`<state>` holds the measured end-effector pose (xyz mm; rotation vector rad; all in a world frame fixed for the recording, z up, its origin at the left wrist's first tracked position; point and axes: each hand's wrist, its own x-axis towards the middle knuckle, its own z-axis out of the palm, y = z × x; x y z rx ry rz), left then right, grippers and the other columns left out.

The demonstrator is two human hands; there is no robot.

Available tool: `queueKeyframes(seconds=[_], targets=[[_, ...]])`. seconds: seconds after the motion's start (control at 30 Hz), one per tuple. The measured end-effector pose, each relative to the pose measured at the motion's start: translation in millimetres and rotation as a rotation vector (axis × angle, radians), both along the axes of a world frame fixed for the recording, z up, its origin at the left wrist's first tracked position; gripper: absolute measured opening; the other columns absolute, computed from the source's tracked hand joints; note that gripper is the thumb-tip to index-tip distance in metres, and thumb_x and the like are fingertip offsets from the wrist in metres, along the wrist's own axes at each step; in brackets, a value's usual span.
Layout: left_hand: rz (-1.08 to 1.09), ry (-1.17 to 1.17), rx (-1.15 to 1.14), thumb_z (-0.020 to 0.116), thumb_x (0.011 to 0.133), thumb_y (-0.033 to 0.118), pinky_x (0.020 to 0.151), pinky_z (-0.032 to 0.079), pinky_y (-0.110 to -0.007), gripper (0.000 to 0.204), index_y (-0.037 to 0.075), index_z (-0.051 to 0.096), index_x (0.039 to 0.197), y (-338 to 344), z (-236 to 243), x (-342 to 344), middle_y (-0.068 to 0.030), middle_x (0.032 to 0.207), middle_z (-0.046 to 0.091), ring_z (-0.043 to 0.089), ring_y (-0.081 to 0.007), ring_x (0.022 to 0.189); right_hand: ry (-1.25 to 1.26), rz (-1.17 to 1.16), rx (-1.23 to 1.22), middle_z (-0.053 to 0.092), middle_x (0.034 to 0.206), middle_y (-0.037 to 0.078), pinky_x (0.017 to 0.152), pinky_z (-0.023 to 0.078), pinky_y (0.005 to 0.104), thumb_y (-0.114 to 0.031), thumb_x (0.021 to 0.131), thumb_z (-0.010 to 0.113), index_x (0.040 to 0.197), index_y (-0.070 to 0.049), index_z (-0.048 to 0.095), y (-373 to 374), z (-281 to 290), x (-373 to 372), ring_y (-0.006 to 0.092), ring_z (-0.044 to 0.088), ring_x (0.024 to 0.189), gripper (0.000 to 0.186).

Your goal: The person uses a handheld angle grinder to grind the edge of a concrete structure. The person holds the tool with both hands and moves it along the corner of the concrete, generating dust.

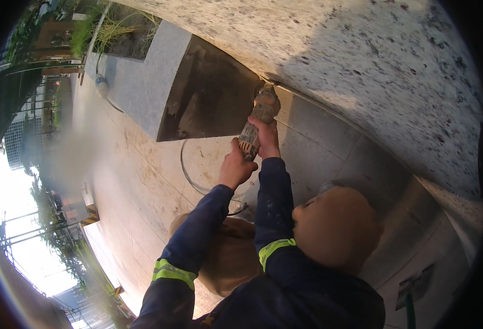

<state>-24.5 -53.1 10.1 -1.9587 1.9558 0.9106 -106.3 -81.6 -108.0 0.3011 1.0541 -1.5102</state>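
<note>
A: ok so what are the hands actually doing here?

B: Both are on one tool, a dusty angle grinder (256, 125). The right hand (269, 140) is up front, wrapped round the middle of the body, with its thumb lying along the near side. The left hand (237, 166) is lower down, closed around the vented rear end.

A: Any gap in the grip?

B: Not that I can see, both look wrapped on. The fingers on the far side are hidden behind the tool though, so can't tell how tight they are.

A: And where's the grinder sitting?

B: Tilted, front end pointing up and away from the person. Its head is right at the corner where a dark panel (205, 90) meets the bottom edge of a big speckled stone slab (356, 60). Can't tell if the disc is touching either one, that bit's too small and dusty.

A: What else is around it?

B: Dark cable (185, 170) looping over the tiled floor (137, 148) just left of the hands. Pale grey stone ledge (167, 60) beside the panel, and grass (112, 33) in a bed past that. Blue sleeves (274, 192) with yellow-green bands (173, 272) on both arms, and tan trouser knees (334, 227) below.
</note>
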Motion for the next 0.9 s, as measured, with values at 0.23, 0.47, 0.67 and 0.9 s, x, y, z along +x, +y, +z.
queueKeyframes(seconds=[0.23,0.47,0.67,0.9], targets=[[-0.025,0.047,-0.023,0.074,0.066,0.019,0.086,0.05,-0.052,0.089,0.002,0.027,0.139,-3,-15,6,-0.032,0.105,0.065,0.061,-0.0499,0.102,-0.03,0.037,-0.018,0.06,0.1,0.011,0.07,0.056,0.0388,-0.014,0.079,0.075,0.119,-0.002,0.046,-3,-2,-6,0.0227,0.065,0.082,0.051],[-0.012,0.045,-0.014,0.074,0.066,0.018,0.086,0.05,-0.052,0.087,0.002,0.027,0.138,-7,-14,6,-0.032,0.103,0.065,0.061,-0.0502,0.101,-0.04,0.033,-0.031,0.061,0.101,0.012,0.071,0.057,0.0387,-0.014,0.079,0.074,0.119,-0.001,0.046,-7,-1,-2,0.0234,0.065,0.084,0.051],[-0.015,0.048,-0.013,0.074,0.066,0.017,0.085,0.051,-0.052,0.088,0.004,0.026,0.139,-10,-21,8,-0.0313,0.102,0.066,0.062,-0.0495,0.1,-0.054,0.029,-0.067,0.058,0.105,0.014,0.077,0.055,0.0391,-0.015,0.074,0.077,0.122,0.001,0.041,-9,-11,-3,0.0233,0.063,0.089,0.062],[-0.013,0.073,-0.042,0.073,0.066,0.016,0.085,0.05,-0.053,0.09,0.008,0.025,0.141,-7,-18,6,-0.0307,0.102,0.066,0.061,-0.0499,0.1,-0.044,0.06,-0.063,0.058,0.105,0.013,0.076,0.055,0.0386,-0.014,0.073,0.078,0.123,0.001,0.041,-9,-4,-8,0.0234,0.064,0.089,0.064]])
